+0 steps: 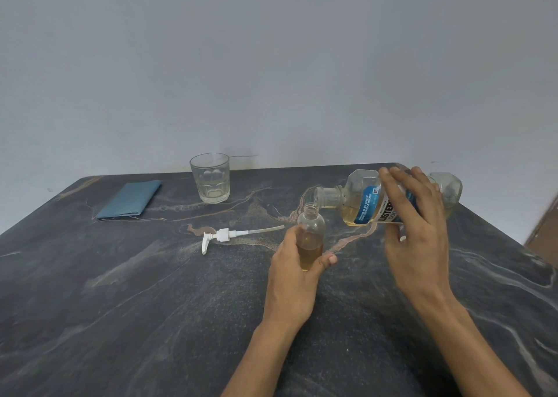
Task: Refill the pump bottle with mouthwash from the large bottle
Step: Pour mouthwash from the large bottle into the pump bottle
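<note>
A dark marbled table (120,291) fills the view. At three o'clock, the right hand (413,224) wraps its fingers around the large bottle (362,199), tipped nearly flat, mouth pointing toward nine o'clock and sitting just above the small bottle's neck. The left hand (294,276) grips the small bottle (311,233) upright at center, amber liquid filling its lower part. At ten o'clock lies a folded blue cloth (131,199); at eleven stands a glass (210,177). The white pump (225,236) lies left of the small bottle.
</note>
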### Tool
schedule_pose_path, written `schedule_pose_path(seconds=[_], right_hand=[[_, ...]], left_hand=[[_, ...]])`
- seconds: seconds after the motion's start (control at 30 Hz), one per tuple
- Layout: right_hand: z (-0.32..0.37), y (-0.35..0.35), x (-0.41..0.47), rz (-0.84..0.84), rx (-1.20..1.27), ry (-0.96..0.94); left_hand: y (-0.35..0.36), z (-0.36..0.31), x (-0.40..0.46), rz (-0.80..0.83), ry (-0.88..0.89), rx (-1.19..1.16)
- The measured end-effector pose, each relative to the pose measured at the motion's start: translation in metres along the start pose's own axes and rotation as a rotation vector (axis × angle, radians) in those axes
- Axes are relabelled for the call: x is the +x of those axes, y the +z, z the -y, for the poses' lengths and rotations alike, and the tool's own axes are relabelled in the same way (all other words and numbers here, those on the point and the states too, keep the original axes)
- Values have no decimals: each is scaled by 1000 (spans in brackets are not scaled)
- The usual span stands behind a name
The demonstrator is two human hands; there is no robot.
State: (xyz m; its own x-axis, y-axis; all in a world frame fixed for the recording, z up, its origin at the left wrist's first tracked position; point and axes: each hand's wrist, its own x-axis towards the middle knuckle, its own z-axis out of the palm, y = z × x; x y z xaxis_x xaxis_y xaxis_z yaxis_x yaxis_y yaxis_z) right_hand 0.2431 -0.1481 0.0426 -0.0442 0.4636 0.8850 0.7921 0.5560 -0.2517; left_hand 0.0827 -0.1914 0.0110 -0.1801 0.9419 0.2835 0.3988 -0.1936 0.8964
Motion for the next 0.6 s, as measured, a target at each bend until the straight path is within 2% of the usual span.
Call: schedule_pose_path(seconds=[0.6], right_hand=[[2,-1,0,-4,-2,6]], left_hand=[[0,0,1,9,-6,-2]])
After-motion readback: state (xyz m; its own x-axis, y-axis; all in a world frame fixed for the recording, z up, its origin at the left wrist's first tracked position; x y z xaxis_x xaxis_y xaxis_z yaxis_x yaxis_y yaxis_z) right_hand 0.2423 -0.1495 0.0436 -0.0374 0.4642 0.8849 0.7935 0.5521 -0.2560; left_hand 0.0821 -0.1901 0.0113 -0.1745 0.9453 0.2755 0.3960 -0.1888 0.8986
